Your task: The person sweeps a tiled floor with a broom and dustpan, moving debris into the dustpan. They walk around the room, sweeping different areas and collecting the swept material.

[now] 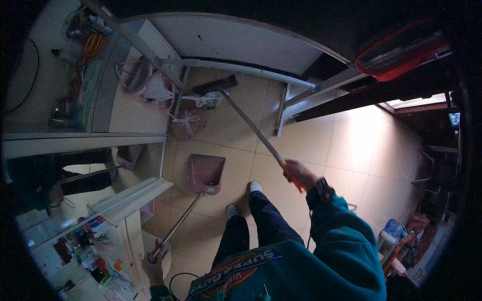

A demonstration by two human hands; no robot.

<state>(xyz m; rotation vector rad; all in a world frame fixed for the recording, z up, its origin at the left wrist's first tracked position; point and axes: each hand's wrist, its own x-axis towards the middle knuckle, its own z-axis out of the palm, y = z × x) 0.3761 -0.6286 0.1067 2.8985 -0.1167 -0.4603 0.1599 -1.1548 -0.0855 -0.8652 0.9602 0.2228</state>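
At the lower left, my left hand [153, 263] is closed around the metal handle of a long-handled pink dustpan [206, 175], whose pan rests on the tiled floor. My right hand [299, 175] grips the pole of a broom [214, 84] near the middle of the view. The broom's dark head is on the floor under the frame of a table, and its pole slants up towards me. Close to the head lie a white plastic bag [207, 99] and a tied clear bag [187, 122]. The dustpan stands apart from the broom head.
A metal table leg [282, 113] stands right of the broom. Left are a mirror [90, 173], a shelf [131, 199] crowded with small items, and more plastic bags [158, 88]. A blue container [394, 228] and other goods are at the lower right.
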